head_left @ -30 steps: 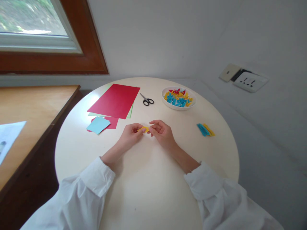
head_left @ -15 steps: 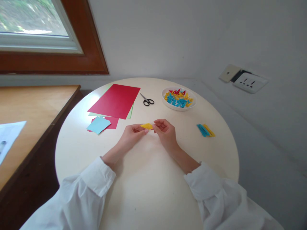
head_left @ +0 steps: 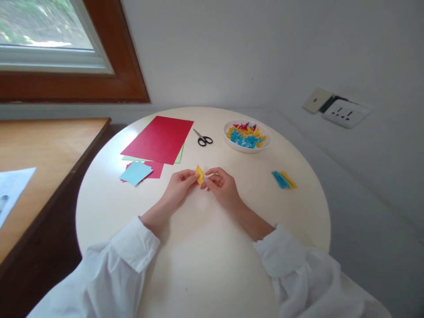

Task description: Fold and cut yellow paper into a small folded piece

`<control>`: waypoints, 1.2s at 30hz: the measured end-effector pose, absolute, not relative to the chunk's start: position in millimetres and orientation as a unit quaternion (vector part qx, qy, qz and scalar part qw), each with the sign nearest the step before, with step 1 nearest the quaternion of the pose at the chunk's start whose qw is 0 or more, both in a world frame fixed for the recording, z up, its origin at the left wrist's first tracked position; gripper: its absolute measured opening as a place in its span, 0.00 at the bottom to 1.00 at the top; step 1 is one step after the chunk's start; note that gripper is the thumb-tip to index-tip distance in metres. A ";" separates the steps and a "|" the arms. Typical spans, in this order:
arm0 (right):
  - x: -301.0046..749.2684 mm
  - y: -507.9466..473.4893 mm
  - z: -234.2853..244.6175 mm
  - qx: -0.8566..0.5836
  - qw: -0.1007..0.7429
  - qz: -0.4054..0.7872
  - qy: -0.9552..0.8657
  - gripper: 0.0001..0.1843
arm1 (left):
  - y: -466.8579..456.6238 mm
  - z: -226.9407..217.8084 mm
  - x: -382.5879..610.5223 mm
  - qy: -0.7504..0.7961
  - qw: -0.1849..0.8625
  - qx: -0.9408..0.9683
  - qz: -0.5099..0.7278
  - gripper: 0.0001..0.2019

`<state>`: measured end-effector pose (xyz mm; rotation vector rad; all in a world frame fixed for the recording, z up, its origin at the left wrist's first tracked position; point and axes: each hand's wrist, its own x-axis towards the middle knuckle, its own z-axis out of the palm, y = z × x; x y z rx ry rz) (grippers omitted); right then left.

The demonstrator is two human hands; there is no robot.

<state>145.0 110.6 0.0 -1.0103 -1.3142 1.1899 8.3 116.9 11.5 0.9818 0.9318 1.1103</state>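
A small piece of folded yellow paper (head_left: 199,175), diamond-shaped with its long points up and down, is between my hands over the middle of the table. My left hand (head_left: 180,186) pinches its left side between thumb and fingers. On the other side my right hand (head_left: 222,184) has its thumb and fingertips closed at the right edge of the paper. Fingers partly hide the lower part of the piece. Beyond them lie scissors (head_left: 204,140) with black handles. A white dish (head_left: 245,150) at the back right holds many small folded paper pieces in blue, yellow and red.
On the round white table (head_left: 212,274), red sheets (head_left: 159,139) lie over green ones at the back left. Light blue paper squares (head_left: 136,173) rest on red ones nearer me. Folded blue and yellow strips (head_left: 284,180) lie at the right. A wooden desk (head_left: 49,145) stands left.
The yellow paper has turned from lying lengthwise sideways to standing with its points up and down. My right hand has shifted slightly left, closer to my left hand.
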 end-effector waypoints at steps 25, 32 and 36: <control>151.4 113.7 0.9 -0.404 0.518 0.481 -0.580 0.05 | 113.1 18.3 7.7 0.404 0.637 0.461 0.467 0.09; 151.0 114.9 -0.5 -0.428 0.522 0.458 -0.578 0.05 | 113.9 11.6 8.8 0.432 0.573 0.515 0.468 0.07; 151.0 115.2 -0.4 -0.433 0.530 0.450 -0.574 0.06 | 113.5 11.7 8.5 0.422 0.557 0.531 0.480 0.07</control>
